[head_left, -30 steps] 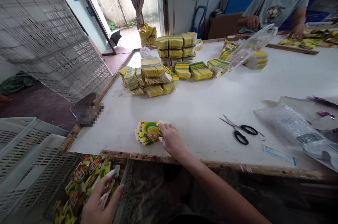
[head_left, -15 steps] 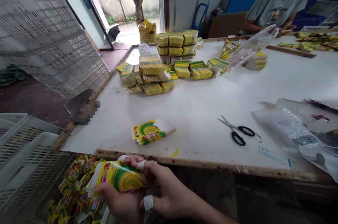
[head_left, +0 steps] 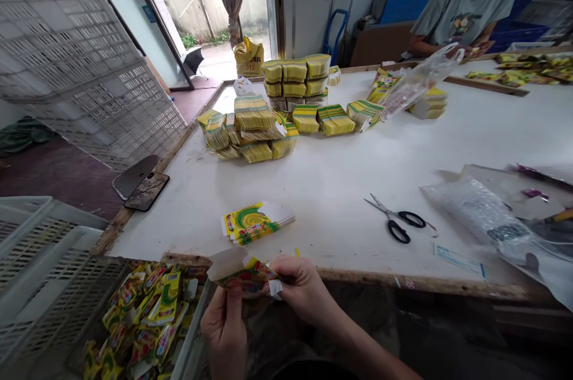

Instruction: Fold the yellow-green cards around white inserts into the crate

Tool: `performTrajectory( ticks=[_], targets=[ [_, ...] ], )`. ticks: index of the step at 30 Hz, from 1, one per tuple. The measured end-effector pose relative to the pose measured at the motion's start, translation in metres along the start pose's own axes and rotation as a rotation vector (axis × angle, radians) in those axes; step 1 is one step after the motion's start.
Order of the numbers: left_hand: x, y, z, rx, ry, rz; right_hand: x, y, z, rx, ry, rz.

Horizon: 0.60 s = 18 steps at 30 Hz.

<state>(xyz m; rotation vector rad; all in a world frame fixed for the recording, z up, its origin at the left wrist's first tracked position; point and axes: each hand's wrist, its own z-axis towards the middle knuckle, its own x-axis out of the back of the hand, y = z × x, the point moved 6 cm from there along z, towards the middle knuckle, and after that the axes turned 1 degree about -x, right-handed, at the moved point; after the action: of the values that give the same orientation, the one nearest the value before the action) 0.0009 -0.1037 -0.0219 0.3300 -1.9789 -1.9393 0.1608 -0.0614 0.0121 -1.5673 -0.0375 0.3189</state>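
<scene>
Just in front of the table's near edge, both hands hold a small printed carton (head_left: 246, 278) in yellow, green and red. Its pale inner side and a raised flap show. My left hand (head_left: 226, 320) pinches its lower left side between thumb and fingers. My right hand (head_left: 302, 287), with white tape on a digit, is closed on its right end. Beyond them on the table lies a small stack of flat yellow-green cartons (head_left: 250, 222). Below left, a crate (head_left: 190, 332) contains many folded cartons (head_left: 143, 320).
Scissors (head_left: 396, 219) lie on the white table (head_left: 331, 189), left of bubble wrap (head_left: 478, 213). Bundled cartons (head_left: 295, 73) stand farther back. A phone (head_left: 147, 191) rests at the left edge. Plastic crates (head_left: 54, 284) stand at left. A co-worker (head_left: 461, 25) sits at far right.
Both hands have drawn a little right and changed grip. The carton in them, earlier swirl side up, now shows its pale inside and flap. More of the crate's cartons are visible.
</scene>
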Motion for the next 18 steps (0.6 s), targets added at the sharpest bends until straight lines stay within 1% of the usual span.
performTrajectory(
  ticks=[2, 4, 5, 6, 7, 9, 11, 12, 13, 14, 15, 16, 17, 18],
  targets=[
    [0.001, -0.001, 0.003, 0.031, -0.035, -0.037, 0.007, -0.007, -0.001, 0.038, 0.005, -0.082],
    [-0.004, 0.008, 0.007, 0.033, -0.137, -0.129, 0.01, -0.016, -0.002, 0.089, -0.038, -0.199],
    [-0.005, 0.016, 0.008, 0.005, -0.185, -0.17, 0.01, -0.021, -0.003, 0.12, -0.077, -0.29],
    [-0.005, 0.023, 0.01, -0.041, -0.211, -0.182, 0.011, -0.026, -0.004, 0.148, -0.126, -0.393],
    [-0.002, 0.03, 0.011, -0.103, -0.21, -0.151, 0.011, -0.029, -0.005, 0.171, -0.171, -0.491],
    [0.008, 0.041, 0.012, -0.252, -0.159, 0.004, 0.013, -0.033, -0.006, 0.196, -0.219, -0.619],
    [0.017, 0.047, 0.012, -0.37, -0.115, 0.15, 0.019, -0.036, -0.006, 0.211, -0.2, -0.63],
    [0.019, 0.048, 0.014, -0.395, -0.135, 0.169, 0.022, -0.037, -0.005, 0.224, -0.172, -0.615],
    [0.019, 0.048, 0.016, -0.385, -0.176, 0.146, 0.025, -0.038, -0.005, 0.247, -0.144, -0.607],
    [0.019, 0.048, 0.02, -0.333, -0.235, 0.089, 0.027, -0.039, -0.004, 0.279, -0.123, -0.619],
    [0.017, 0.046, 0.023, -0.253, -0.309, 0.014, 0.028, -0.04, -0.005, 0.32, -0.111, -0.658],
    [0.015, 0.046, 0.026, -0.164, -0.377, -0.057, 0.028, -0.042, -0.005, 0.368, -0.11, -0.724],
    [0.014, 0.046, 0.029, -0.091, -0.417, -0.095, 0.027, -0.044, -0.006, 0.42, -0.123, -0.807],
    [0.011, 0.046, 0.031, -0.031, -0.456, -0.087, 0.024, -0.045, -0.007, 0.474, -0.148, -0.891]
  ],
)
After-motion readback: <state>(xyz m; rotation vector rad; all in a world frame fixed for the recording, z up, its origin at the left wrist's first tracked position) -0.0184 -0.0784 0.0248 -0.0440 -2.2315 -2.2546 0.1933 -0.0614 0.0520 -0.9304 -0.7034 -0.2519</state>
